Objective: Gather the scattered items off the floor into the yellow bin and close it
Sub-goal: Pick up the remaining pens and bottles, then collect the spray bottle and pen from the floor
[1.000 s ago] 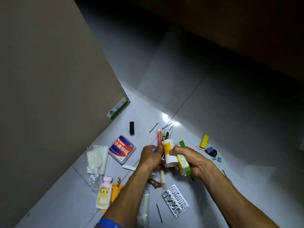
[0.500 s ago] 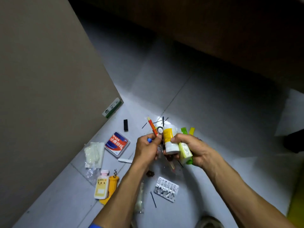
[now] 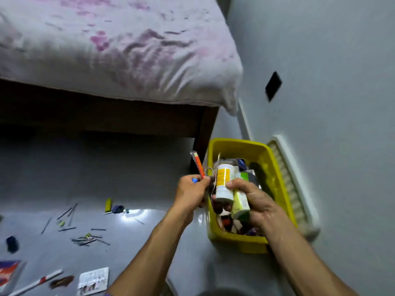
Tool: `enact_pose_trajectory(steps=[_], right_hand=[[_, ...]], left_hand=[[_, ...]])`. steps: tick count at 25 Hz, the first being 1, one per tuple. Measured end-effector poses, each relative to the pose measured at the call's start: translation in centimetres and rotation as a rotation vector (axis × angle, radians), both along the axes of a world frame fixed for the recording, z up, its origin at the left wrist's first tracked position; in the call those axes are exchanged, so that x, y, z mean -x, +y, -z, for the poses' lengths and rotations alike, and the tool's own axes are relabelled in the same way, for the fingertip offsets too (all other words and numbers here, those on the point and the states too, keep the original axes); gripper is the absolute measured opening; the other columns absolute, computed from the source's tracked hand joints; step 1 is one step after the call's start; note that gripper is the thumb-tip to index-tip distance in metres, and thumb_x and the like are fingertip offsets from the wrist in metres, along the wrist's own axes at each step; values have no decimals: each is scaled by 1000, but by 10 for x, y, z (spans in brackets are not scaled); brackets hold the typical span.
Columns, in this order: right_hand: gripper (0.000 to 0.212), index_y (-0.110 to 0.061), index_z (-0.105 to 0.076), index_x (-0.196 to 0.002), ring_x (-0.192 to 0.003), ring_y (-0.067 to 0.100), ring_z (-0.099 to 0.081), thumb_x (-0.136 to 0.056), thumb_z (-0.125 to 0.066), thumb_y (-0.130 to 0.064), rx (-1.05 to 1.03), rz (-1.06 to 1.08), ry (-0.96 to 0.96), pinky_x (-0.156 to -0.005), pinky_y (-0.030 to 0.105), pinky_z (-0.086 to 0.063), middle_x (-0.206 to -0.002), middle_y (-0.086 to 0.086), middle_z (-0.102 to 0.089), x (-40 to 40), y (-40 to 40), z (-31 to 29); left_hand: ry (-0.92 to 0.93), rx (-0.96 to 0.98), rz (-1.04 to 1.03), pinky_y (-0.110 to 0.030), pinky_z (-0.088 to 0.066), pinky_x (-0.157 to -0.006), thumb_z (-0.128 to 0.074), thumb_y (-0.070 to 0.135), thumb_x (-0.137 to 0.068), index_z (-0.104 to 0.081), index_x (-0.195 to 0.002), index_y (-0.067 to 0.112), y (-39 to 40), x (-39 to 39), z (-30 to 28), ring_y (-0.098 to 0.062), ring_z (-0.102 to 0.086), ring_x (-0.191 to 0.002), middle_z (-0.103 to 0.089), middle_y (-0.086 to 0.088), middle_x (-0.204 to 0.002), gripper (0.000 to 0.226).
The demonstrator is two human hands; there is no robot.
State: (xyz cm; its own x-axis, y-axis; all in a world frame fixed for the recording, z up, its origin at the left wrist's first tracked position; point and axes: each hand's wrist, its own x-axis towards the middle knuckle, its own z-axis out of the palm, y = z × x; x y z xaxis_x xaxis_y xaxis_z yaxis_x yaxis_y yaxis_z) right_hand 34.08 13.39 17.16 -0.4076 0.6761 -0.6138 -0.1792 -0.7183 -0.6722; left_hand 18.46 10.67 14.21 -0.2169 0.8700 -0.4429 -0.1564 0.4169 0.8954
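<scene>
Grey tile floor [image 3: 149, 253], glare patch near middle. Yellow bin [image 3: 235, 144] sits on it by wall, w/ white lid [image 3: 295, 189] just beside. Scattered left: hairpins [image 3: 87, 240], yellow clip [image 3: 108, 205], dark binder clip [image 3: 118, 208], pill blister [image 3: 93, 280], white stick [image 3: 36, 282], dark blob [image 3: 11, 243]. Blurred, rest unclear.

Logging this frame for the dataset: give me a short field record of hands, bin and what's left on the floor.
left hand: closed on an orange pen and other small items
right hand: closed on a white bottle with yellow label and a pale green box, over the bin
yellow bin: open, already holding items, on the floor beside the bed
lid: not identifiable
left on floor: hairpins, blister pack, yellow clip
</scene>
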Motion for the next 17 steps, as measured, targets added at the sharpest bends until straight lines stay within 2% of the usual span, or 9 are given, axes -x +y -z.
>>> enact_pose_trajectory(steps=[3, 6, 8, 10, 11, 13, 14, 16, 17], right_hand=[[33, 3, -65, -104, -63, 31, -70, -71, -66, -3, 15, 132, -107, -50, 36, -57, -83, 24, -71, -64, 10, 5], [47, -1, -60, -120, -86, 34, -69, -77, -76, -10, -91, 236, -365, -77, 51, -58, -107, 23, -70, -89, 23, 31], [60, -11, -51, -134, -100, 29, -65, -81, -76, -24, -138, 315, -427, -78, 45, -55, -125, 12, -64, -91, 23, 49], [65, -22, -40, -145, -116, 24, -57, -87, -69, -30, -286, 349, -655, -89, 37, -50, -140, 5, -52, -89, 17, 64], [63, -24, -39, -146, -124, 24, -51, -89, -66, -29, -378, 296, -793, -96, 35, -45, -145, 4, -47, -89, 12, 72], [59, -21, -41, -146, -134, 24, -42, -90, -62, -25, -531, 42, -1039, -104, 34, -38, -150, 5, -42, -85, 3, 84], [58, -18, -43, -145, -138, 25, -36, -90, -61, -23, -600, -88, -1156, -110, 37, -34, -152, 7, -39, -81, -2, 88], [56, -16, -44, -145, -146, 26, -24, -91, -58, -24, -763, -165, -1301, -118, 42, -24, -157, 8, -32, -69, -8, 87], [53, -15, -46, -144, -146, 26, -23, -92, -58, -23, -855, -167, -1282, -119, 42, -23, -157, 7, -31, -57, -10, 82]], left_hand=[[-42, 100, 82, -24, -46, -49, -61, 23, -91, -64, -78, 13, 30, -73, 7, -17, -55, -53, -60, -8, -68, 17], [-47, 240, 154, -41, -55, -85, -57, 38, -93, -65, -91, 16, 45, -96, 24, -27, -66, -87, -68, -10, -94, 23], [-71, 268, 132, -34, -54, -74, -52, 44, -96, -65, -92, 21, 40, -87, 33, -18, -67, -85, -71, -1, -95, 27], [1, 199, 177, -21, -51, -60, -49, 42, -99, -67, -105, 23, 31, -76, 40, -4, -67, -77, -71, 6, -98, 27], [62, 162, 222, -20, -53, -66, -48, 39, -100, -65, -116, 24, 27, -73, 43, -4, -67, -84, -70, 6, -106, 29], [158, 92, 261, -30, -51, -93, -46, 36, -101, -56, -134, 21, 23, -70, 49, -14, -61, -110, -62, 1, -128, 38], [178, 69, 264, -32, -48, -97, -45, 34, -101, -54, -138, 21, 21, -68, 49, -15, -57, -114, -59, 2, -131, 40], [200, -3, 240, -22, -48, -85, -47, 31, -101, -56, -136, 22, 13, -62, 42, -6, -57, -103, -59, 8, -121, 37], [203, -47, 201, -15, -47, -77, -48, 29, -101, -60, -131, 25, 7, -54, 36, 1, -58, -96, -61, 13, -114, 32]])
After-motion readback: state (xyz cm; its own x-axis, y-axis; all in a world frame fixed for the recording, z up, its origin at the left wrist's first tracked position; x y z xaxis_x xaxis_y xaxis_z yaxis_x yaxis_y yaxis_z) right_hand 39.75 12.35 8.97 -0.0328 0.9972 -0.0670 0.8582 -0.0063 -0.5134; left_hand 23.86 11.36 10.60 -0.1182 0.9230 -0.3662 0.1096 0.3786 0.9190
